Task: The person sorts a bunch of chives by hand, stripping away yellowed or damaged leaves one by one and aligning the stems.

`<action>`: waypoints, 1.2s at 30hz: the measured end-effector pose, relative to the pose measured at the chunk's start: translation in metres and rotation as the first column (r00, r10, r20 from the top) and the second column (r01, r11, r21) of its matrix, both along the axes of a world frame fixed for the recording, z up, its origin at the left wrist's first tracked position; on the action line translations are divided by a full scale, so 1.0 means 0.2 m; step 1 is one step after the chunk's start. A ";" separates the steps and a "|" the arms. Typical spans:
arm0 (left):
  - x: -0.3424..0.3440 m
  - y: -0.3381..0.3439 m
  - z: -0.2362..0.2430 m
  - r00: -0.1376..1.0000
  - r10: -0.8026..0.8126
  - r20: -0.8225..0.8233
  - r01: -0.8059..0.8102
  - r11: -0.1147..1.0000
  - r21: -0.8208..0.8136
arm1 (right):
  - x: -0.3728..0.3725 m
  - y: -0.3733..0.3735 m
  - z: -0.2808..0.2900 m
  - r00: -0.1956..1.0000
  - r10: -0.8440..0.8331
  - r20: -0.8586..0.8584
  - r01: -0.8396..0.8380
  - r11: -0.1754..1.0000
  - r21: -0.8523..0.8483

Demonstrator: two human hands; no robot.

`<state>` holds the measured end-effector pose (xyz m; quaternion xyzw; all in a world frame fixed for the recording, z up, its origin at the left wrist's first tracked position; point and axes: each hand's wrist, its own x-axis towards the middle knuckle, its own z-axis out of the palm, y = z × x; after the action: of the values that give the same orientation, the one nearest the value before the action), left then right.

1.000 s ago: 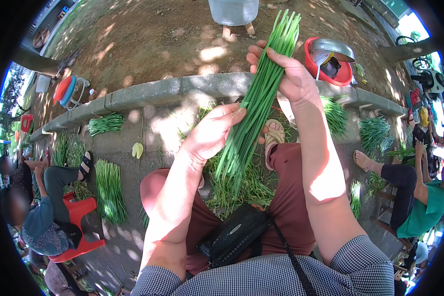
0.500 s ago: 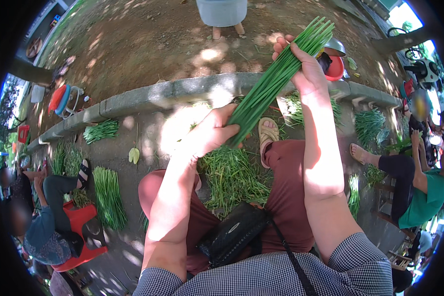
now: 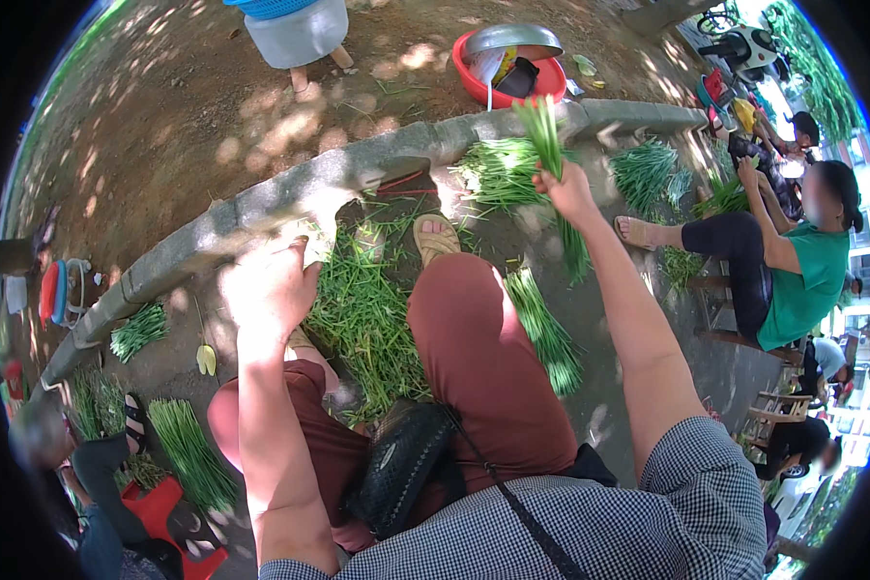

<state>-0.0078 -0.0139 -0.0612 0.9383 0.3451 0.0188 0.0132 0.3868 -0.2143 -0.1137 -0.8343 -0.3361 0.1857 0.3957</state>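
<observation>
In my right hand (image 3: 565, 191) is a bunch of chive-like green stalks (image 3: 543, 135), gripped round its middle. The bunch stands nearly upright, its lower end hanging past my hand. Below it on the ground is a pile of similar stalks (image 3: 501, 172) by the kerb. My left hand (image 3: 273, 290) hovers at the left, over the edge of loose green trimmings (image 3: 362, 319); strong glare washes out its fingers. Another bundle of stalks (image 3: 543, 329) lies to the right of my knee.
A concrete kerb (image 3: 290, 193) curves across ahead. Beyond it stand a red basin (image 3: 474, 82) with a metal lid and a grey tub (image 3: 300, 34) on legs. A person in green (image 3: 807, 290) sits at the right; a red stool (image 3: 159, 512) is at the lower left.
My hands have come apart: the left let go of the stalks and moved left. The right carried a bunch lower and turned it more upright. The view has swung to the right.
</observation>
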 end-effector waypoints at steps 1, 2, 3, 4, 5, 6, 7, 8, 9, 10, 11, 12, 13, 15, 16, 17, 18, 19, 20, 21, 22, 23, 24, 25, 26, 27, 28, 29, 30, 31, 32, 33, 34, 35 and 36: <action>0.01 -0.01 0.02 0.997 0.009 -0.071 -0.010 1.000 -0.014 | -0.01 -0.09 -0.11 0.999 -0.052 0.015 0.054 0.987 -0.154; 0.02 -0.02 0.03 0.988 0.057 -0.142 -0.071 0.993 -0.094 | 0.00 -0.20 -0.22 0.978 0.013 0.209 0.047 0.959 -0.279; 0.02 -0.02 0.03 0.991 0.052 -0.120 -0.068 0.989 -0.131 | -0.01 -0.30 -0.34 0.956 0.053 0.288 0.063 0.923 -0.380; 0.02 -0.02 0.02 0.994 0.051 -0.099 -0.067 0.984 -0.167 | -0.02 -0.40 -0.45 0.928 0.104 0.357 0.084 0.876 -0.475; 0.02 -0.02 0.01 0.996 0.052 -0.079 -0.067 0.976 -0.207 | -0.04 -0.51 -0.56 0.936 0.077 0.344 0.113 0.858 -0.500; 0.03 -0.03 0.03 0.996 0.036 -0.078 -0.054 0.970 -0.238 | -0.06 -0.59 -0.66 0.943 0.050 0.330 0.139 0.841 -0.522; 0.03 -0.03 0.02 0.997 -0.002 -0.074 -0.015 0.972 -0.234 | -0.09 -0.65 -0.73 0.953 0.026 0.302 0.160 0.803 -0.574; 0.03 -0.02 0.01 0.997 -0.040 -0.070 0.023 0.973 -0.231 | -0.12 -0.71 -0.79 0.961 0.000 0.275 0.179 0.761 -0.624; 0.04 -0.02 0.00 0.995 -0.080 -0.066 0.063 0.971 -0.228 | -0.14 -0.78 -0.87 0.964 -0.034 0.265 0.205 0.731 -0.651; 0.05 -0.03 0.01 0.994 -0.073 -0.085 0.050 0.968 -0.247 | -0.15 -0.84 -0.94 0.964 -0.065 0.259 0.229 0.700 -0.677; 0.07 -0.04 0.02 0.994 -0.054 -0.095 0.024 0.957 -0.289 | -0.16 -0.90 -1.00 0.962 -0.095 0.255 0.252 0.666 -0.702; 0.09 -0.06 0.04 0.993 -0.030 -0.116 -0.009 0.947 -0.322 | -0.18 -0.93 -1.07 0.960 -0.095 0.264 0.257 0.672 -0.695; 0.11 -0.08 0.05 0.991 -0.008 -0.132 -0.040 0.932 -0.359 | -0.20 -0.97 -1.11 0.956 -0.094 0.277 0.266 0.673 -0.690; 0.14 -0.08 0.07 0.983 0.008 -0.185 -0.085 0.908 -0.411 | -0.24 -1.02 -1.19 0.950 -0.106 0.295 0.288 0.665 -0.689; 0.14 -0.09 0.07 0.980 0.006 -0.197 -0.089 0.906 -0.414 | -0.25 -1.03 -1.21 0.946 -0.118 0.301 0.302 0.656 -0.692; 0.14 -0.09 0.07 0.978 0.005 -0.209 -0.093 0.904 -0.417 | -0.26 -1.03 -1.25 0.943 -0.130 0.306 0.315 0.646 -0.696; 0.15 -0.09 0.07 0.975 0.000 -0.223 -0.096 0.903 -0.418 | -0.27 -1.02 -1.26 0.945 -0.136 0.299 0.316 0.621 -0.718; 0.16 -0.09 0.07 0.972 -0.004 -0.237 -0.098 0.903 -0.419 | -0.28 -1.02 -1.27 0.946 -0.142 0.292 0.317 0.595 -0.739; 0.16 -0.09 0.06 0.968 -0.009 -0.251 -0.100 0.902 -0.420 | -0.29 -1.01 -1.28 0.947 -0.148 0.285 0.317 0.568 -0.760; 0.15 -0.10 0.04 0.970 -0.025 -0.240 -0.075 0.913 -0.401 | -0.31 -1.00 -1.29 0.949 -0.146 0.278 0.311 0.552 -0.774; 0.14 -0.10 0.02 0.972 -0.042 -0.229 -0.050 0.923 -0.381 | -0.32 -0.99 -1.29 0.952 -0.146 0.270 0.305 0.536 -0.787; 0.16 -0.09 0.01 0.972 -0.071 -0.223 -0.015 0.931 -0.364 | -0.35 -0.99 -1.30 0.953 -0.155 0.259 0.302 0.513 -0.804; 0.16 -0.10 0.01 0.972 -0.072 -0.224 -0.014 0.932 -0.361 | -0.36 -0.98 -1.30 0.957 -0.158 0.241 0.288 0.475 -0.832; 0.16 -0.10 0.01 0.972 -0.073 -0.225 -0.012 0.934 -0.358 | -0.37 -0.97 -1.30 0.961 -0.162 0.224 0.273 0.436 -0.858; 0.16 -0.11 0.02 0.971 -0.074 -0.227 -0.011 0.935 -0.354 | -0.39 -0.96 -1.30 0.964 -0.166 0.205 0.256 0.395 -0.882; 0.16 -0.11 0.01 0.975 -0.080 -0.208 -0.002 0.931 -0.366 | -0.38 -0.96 -1.31 0.968 -0.164 0.190 0.239 0.382 -0.893; 0.17 -0.11 0.01 0.978 -0.085 -0.190 0.007 0.926 -0.377 | -0.38 -0.96 -1.31 0.972 -0.161 0.173 0.222 0.368 -0.903; 0.17 -0.11 0.01 0.981 -0.089 -0.173 0.016 0.921 -0.388 | -0.38 -0.96 -1.32 0.975 -0.159 0.156 0.204 0.354 -0.913; 0.18 -0.12 0.02 0.979 -0.072 -0.190 -0.013 0.911 -0.412 | -0.37 -0.95 -1.31 0.979 -0.150 0.136 0.182 0.356 -0.917; 0.19 -0.12 0.03 0.977 -0.055 -0.208 -0.042 0.900 -0.434 | -0.37 -0.95 -1.31 0.983 -0.141 0.116 0.159 0.357 -0.920; 0.19 -0.12 0.03 0.973 -0.040 -0.225 -0.070 0.887 -0.456 | -0.37 -0.94 -1.31 0.986 -0.133 0.095 0.138 0.359 -0.923; 0.21 -0.13 0.03 0.975 -0.064 -0.212 -0.033 0.904 -0.426 | -0.35 -0.96 -1.31 0.991 -0.112 0.070 0.106 0.352 -0.930; 0.21 -0.13 0.03 0.977 -0.081 -0.199 -0.004 0.919 -0.395 | -0.33 -0.98 -1.33 0.996 -0.083 0.044 0.070 0.346 -0.936; 0.22 -0.14 0.03 0.977 -0.100 -0.186 0.026 0.932 -0.362 | -0.31 -1.00 -1.35 0.998 -0.056 0.019 0.036 0.337 -0.941; 0.23 -0.14 0.05 0.970 -0.069 -0.234 -0.026 0.923 -0.383 | -0.31 -0.96 -1.32 0.999 -0.051 -0.016 0.001 0.331 -0.943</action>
<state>0.0381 -0.0418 -0.0515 0.9165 0.3307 -0.1643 0.1541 0.3242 -0.4069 -0.3784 -0.9106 -0.1449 0.3572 -0.1492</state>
